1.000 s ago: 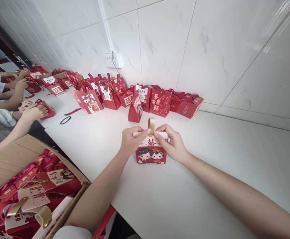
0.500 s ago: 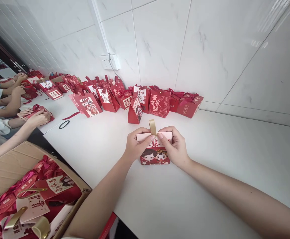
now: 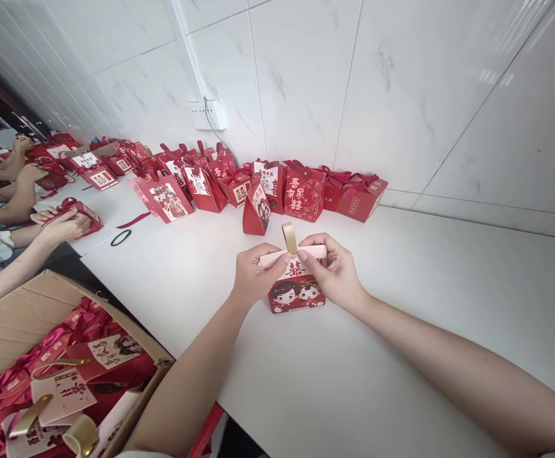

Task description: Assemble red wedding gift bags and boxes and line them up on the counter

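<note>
A small red and white gift box (image 3: 297, 294) with two cartoon figures stands upright on the white table in front of me. From the middle of its top rises a gold ribbon loop (image 3: 288, 236). My left hand (image 3: 260, 273) pinches the top edge on the left, thumb on the front face and fingers behind. On the right side my right hand (image 3: 332, 270) grips the same edge, its thumb beside the ribbon's base. Both thumb tips almost meet there. The fingers behind the box are partly hidden.
Several finished-looking red gift boxes (image 3: 304, 194) line the wall. A cardboard carton (image 3: 17, 305) full of red boxes sits at lower left. A black ring (image 3: 121, 238) and a red ribbon strip (image 3: 133, 221) lie on the table (image 3: 401, 305). At left, another person's hands (image 3: 70, 222) hold a red box.
The box's top edge has tipped, so more of its pale upper surface shows. Both hands still grip it, having shifted slightly. The view has moved a little.
</note>
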Available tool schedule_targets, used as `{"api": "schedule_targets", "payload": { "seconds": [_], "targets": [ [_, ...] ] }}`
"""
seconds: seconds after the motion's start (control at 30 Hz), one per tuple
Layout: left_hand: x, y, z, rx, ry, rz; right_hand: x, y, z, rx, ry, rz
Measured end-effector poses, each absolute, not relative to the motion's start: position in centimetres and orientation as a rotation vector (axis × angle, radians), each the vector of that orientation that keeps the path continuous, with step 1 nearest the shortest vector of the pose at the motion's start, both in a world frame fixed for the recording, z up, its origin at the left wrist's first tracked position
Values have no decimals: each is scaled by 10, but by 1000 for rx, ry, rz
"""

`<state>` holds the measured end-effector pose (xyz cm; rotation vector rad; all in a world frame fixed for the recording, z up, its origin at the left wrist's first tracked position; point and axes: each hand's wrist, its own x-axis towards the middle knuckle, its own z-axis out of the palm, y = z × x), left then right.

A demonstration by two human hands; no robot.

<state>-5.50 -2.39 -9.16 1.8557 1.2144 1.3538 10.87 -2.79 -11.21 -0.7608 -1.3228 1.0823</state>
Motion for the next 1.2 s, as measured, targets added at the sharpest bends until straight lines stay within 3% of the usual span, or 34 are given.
{"api": "schedule_targets", "payload": {
  "seconds": [0.8,1.2],
  "targets": [
    [-64,-17,-96,1877,1031,1396,114,-23,-107,-813,-1450,1062],
    [-65,-21,-92,1900,977,1304,127,-19,-96,-725,-1792,810]
  ]
}}
